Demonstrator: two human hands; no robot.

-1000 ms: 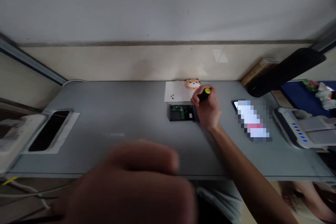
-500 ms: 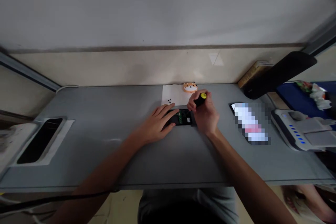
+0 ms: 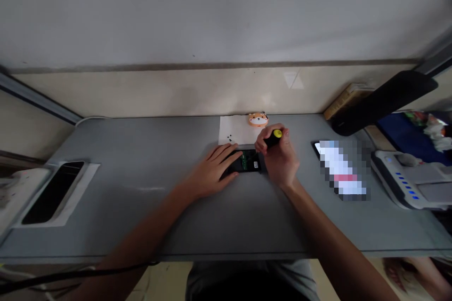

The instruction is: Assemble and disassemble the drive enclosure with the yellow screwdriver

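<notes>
A small black device (image 3: 250, 162) with a green circuit board showing lies flat on the grey table. My left hand (image 3: 214, 169) rests on its left part, fingers spread. Over the device's right end, my right hand (image 3: 280, 155) is wrapped round a screwdriver (image 3: 273, 138) with a black handle and yellow end cap; its tip is too small to make out. Behind the device lies a sheet of white paper (image 3: 235, 127) bearing several tiny dark pieces, perhaps screws, and an orange and white animal-faced case (image 3: 258, 119).
A black phone (image 3: 54, 192) lies on white paper at the far left of the table (image 3: 141, 225). To the right are a lit, blurred-out phone (image 3: 339, 169), a white power strip (image 3: 406, 178), a black cylinder (image 3: 384, 102) and a book (image 3: 348, 99). Someone's foot shows bottom right.
The view has shifted slightly, moving everything a little down in the frame. Both hands keep their places at the device, the right still round the screwdriver.
</notes>
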